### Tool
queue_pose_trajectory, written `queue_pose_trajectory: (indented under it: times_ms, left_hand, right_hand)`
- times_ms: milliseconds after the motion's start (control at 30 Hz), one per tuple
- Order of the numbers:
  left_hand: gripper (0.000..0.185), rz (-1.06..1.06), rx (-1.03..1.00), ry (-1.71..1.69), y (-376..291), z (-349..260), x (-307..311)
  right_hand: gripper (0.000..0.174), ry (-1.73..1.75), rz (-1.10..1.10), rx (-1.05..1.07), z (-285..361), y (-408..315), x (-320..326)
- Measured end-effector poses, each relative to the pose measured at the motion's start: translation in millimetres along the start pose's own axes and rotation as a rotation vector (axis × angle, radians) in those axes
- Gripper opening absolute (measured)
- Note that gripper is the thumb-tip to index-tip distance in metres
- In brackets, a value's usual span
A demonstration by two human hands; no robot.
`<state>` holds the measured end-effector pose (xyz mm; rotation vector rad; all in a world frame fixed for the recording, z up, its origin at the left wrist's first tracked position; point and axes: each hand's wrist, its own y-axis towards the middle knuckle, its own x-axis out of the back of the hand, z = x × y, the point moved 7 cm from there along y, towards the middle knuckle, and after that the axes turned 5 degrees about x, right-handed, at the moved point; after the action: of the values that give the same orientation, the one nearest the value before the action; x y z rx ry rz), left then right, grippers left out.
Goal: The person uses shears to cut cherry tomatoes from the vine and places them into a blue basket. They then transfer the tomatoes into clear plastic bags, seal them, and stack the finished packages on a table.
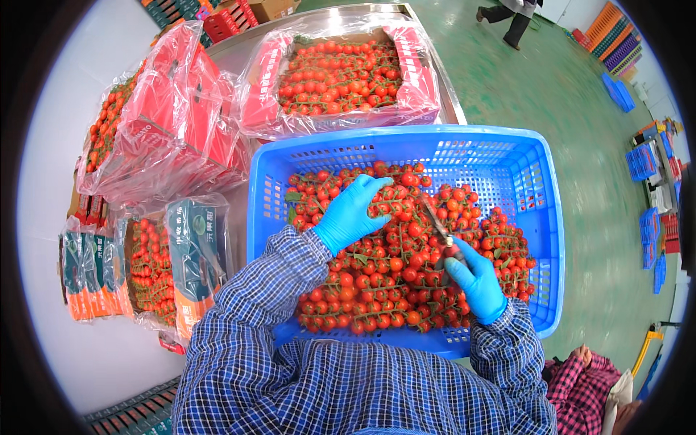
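A large blue plastic crate (405,136) in front of me holds many vine cherry tomatoes (375,296) on green stems. My left hand (353,211), in a blue glove, curls its thumb and fingers around a cherry tomato truss (396,202) near the middle of the crate. In my right hand (478,280), also gloved, is a pair of narrow-bladed snips (435,220) with a red and dark handle. Their blades point up and left over the tomatoes, close to the held truss. The palm and fingers partly hide the handle.
Beyond the crate, a red carton of tomatoes (253,100) in clear film sits on a metal table (451,103). More red cartons (168,114) and green-orange cartons (198,234) stand left. A person (582,386) in checked sleeves is at lower right; another person (508,22) is farther off.
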<state>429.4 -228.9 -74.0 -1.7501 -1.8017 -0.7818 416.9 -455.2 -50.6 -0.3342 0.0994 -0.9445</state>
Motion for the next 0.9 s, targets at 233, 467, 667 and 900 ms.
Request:
queue_pose_trajectory:
  times_ms: [233,467,667,900]
  left_hand:
    - [0.059,-0.095,-0.069,0.107,-13.5,-27.1,10.4]
    - [0.057,-0.112,-0.120,0.122,-17.1,-32.9,8.4]
    - [0.055,-0.011,0.191,-0.185,12.0,-4.1,24.7]
    - [0.047,-0.293,0.627,-0.446,177.1,109.3,212.8]
  right_hand:
    - [0.046,-0.106,0.042,-0.047,-5.7,-1.6,-12.0]
    - [0.044,-0.260,0.045,-0.018,-5.6,-2.6,-13.4]
    - [0.015,0.260,-0.162,0.011,3.7,0.0,-2.4]
    - [0.018,0.220,-0.200,0.038,5.0,4.4,14.0]
